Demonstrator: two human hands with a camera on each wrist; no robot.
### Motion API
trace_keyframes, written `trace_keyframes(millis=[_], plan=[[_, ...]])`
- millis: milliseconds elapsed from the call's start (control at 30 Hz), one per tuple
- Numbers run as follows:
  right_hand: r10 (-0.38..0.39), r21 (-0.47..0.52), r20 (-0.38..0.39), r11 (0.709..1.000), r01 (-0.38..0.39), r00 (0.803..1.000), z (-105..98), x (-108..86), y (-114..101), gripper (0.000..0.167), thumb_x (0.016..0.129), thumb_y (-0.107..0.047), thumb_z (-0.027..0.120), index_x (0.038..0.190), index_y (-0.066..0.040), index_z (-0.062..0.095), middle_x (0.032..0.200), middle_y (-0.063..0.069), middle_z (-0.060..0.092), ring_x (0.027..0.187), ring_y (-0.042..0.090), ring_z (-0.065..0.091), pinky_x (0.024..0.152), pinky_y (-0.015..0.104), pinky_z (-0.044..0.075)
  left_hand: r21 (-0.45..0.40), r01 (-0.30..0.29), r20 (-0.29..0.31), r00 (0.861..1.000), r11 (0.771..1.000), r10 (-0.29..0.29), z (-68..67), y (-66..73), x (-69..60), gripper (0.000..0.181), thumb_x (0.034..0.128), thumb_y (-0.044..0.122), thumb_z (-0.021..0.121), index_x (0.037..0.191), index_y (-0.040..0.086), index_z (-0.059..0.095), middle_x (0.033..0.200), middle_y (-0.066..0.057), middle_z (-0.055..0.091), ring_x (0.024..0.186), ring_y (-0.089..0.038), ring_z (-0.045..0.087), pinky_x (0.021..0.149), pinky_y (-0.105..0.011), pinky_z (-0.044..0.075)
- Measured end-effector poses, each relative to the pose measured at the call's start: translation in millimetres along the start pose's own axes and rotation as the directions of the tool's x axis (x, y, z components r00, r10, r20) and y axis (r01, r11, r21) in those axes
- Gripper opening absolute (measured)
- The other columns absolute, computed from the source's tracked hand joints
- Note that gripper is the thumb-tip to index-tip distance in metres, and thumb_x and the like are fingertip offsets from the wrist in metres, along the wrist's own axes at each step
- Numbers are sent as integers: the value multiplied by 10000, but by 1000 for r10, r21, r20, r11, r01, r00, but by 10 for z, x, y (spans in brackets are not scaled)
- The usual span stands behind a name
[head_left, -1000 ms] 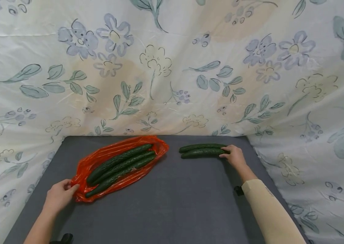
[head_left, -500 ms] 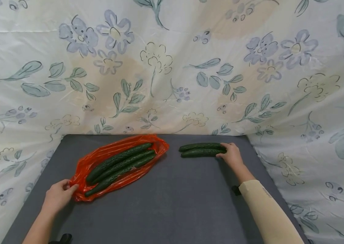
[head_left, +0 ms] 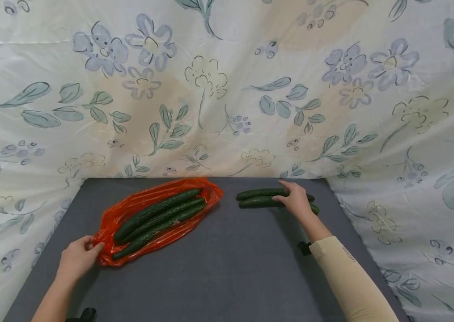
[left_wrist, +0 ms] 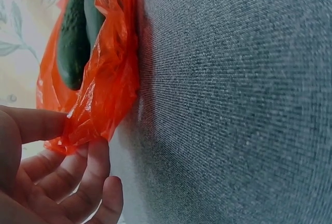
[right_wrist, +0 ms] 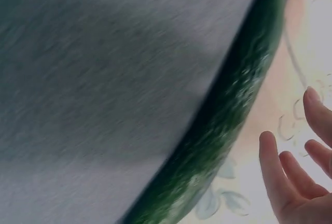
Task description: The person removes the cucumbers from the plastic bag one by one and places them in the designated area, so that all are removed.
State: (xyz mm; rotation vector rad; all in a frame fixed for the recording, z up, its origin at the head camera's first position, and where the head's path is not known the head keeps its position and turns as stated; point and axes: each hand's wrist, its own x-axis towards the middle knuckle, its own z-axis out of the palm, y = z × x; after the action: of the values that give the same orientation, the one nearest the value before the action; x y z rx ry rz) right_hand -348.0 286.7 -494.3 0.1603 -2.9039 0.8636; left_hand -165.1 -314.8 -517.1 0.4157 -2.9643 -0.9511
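My left hand [head_left: 78, 258] pinches the near-left end of a red plastic bag [head_left: 129, 203]; in the left wrist view the thumb and fingers hold the crinkled film [left_wrist: 116, 63]. Three long green cucumbers [head_left: 157, 211] lie side by side in the bag. To the right, two more cucumbers [head_left: 256, 202] lie parallel on the dark grey table. Over their right half is my right hand [head_left: 299, 205], thumb and fingers spread. The right wrist view shows those fingers apart from the one cucumber [right_wrist: 223, 115] seen there, with nothing between them.
The dark grey tabletop [head_left: 206, 277] extends in front of the bag and cucumbers. A floral cloth [head_left: 227, 89] hangs behind the table's back edge and along both sides. Black pieces [head_left: 304, 248] show near both wrists.
My right hand has moved left along the two loose cucumbers from their right ends, which now show behind it. Its fingers have spread. The left hand, bag and cucumbers look unmoved.
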Motion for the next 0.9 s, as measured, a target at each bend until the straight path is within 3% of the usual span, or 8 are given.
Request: trace_keyframes(millis=[267,533,900], plan=[[-63,41,-31,997,64,998,79,18,-299,666,868,-271,797,1453,-86,537,1365,206,586,1226,388,581,973,555,483,3,23,9,1000,1000,-23,-21,-37,-24,410,1003,312,582,1106,-84,615,821,-81,579,756,-238,513,630,-343,371],[-144,77,-24,986,146,989,240,93,-749,640,862,-249,808,1445,-151,563,1355,155,619,1195,342,618,948,524,510,-9,29,-10,1000,1000,-29,-23,-20,-27,414,990,288,584,1133,-100,611,857,-110,601,773,-249,531,631,-337,380],[-270,102,47,959,265,962,533,142,-1345,640,855,-271,809,1435,-143,572,1388,108,611,1222,319,608,950,481,519,-21,29,1,1000,999,-29,-39,-19,-36,441,997,311,586,1141,-104,622,912,-149,674,793,-239,595,637,-336,421]])
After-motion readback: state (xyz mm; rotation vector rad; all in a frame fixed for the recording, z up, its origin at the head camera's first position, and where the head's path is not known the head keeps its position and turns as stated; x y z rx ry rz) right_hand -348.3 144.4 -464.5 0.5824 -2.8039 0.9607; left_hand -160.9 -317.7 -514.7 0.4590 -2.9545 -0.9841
